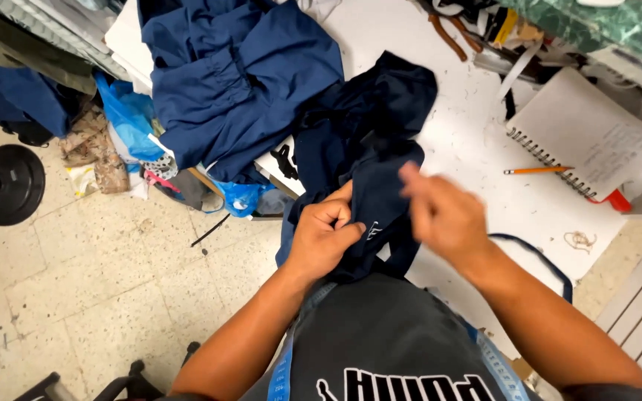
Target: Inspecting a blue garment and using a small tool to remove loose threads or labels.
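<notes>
A dark navy garment (pixel 365 141) hangs off the edge of a white worktable (pixel 477 148) towards my lap. My left hand (pixel 322 239) is closed around a fold of this garment near its lower part. My right hand (pixel 440 215) is blurred with motion and hovers just right of the fold, its fingers touching or close to the cloth; whether it grips anything is unclear. A blue measuring tape (pixel 284 371) hangs around my neck over a dark shirt.
A larger blue garment (pixel 239 82) lies heaped at the table's left end. A spiral notebook (pixel 585 134) and an orange pencil (pixel 538 171) lie at the right. Blue plastic bags (pixel 131 119) and scraps sit on the tiled floor; a round black stand base (pixel 5 184) is at left.
</notes>
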